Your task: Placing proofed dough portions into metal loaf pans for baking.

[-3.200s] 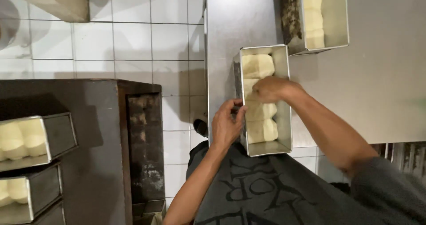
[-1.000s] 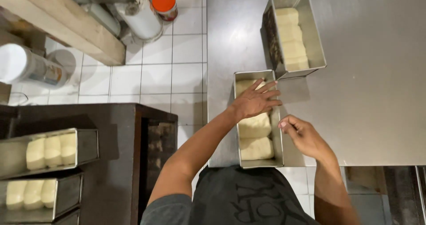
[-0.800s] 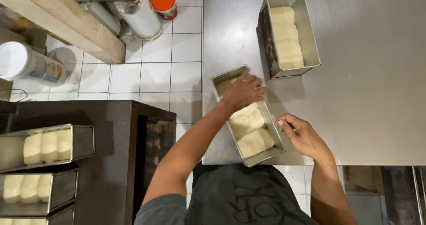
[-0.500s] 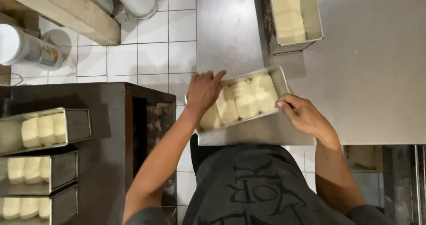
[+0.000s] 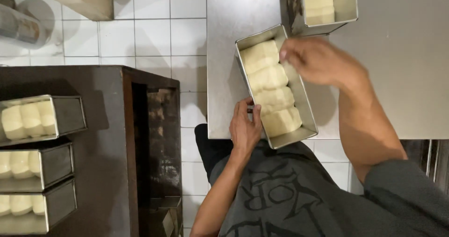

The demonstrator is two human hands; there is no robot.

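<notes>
Under the person's two hands, a long metal loaf tin (image 5: 277, 85) sits at the near edge of the steel table (image 5: 397, 78), its near end jutting a little past that edge toward the body. The left hand (image 5: 245, 127) rests against the tin's left long wall near that end, fingers curled on the rim and thumb beside it; it looks like a light steadying hold rather than a full clamp, and how tightly it closes cannot be told. The right hand (image 5: 318, 59) is blurred and hovers over the tin's far right corner, fingers loosely bent; whether it touches the rim or the dough cannot be told, and it holds nothing visible. Between the two hands, four pale dough pieces (image 5: 270, 88) lie in a row and fill the tin from end to end, so the filling of this tin appears done and only small adjustment or moving seems left. Beyond the right hand, just past the tin's far end, a second tin (image 5: 327, 7) also carries dough, though it is cut off by the frame. Well to the left of the left hand, across a strip of white tiled floor (image 5: 154, 36), a dark cabinet (image 5: 107, 148) carries three more filled tins (image 5: 42, 117) stacked in tiers.
</notes>
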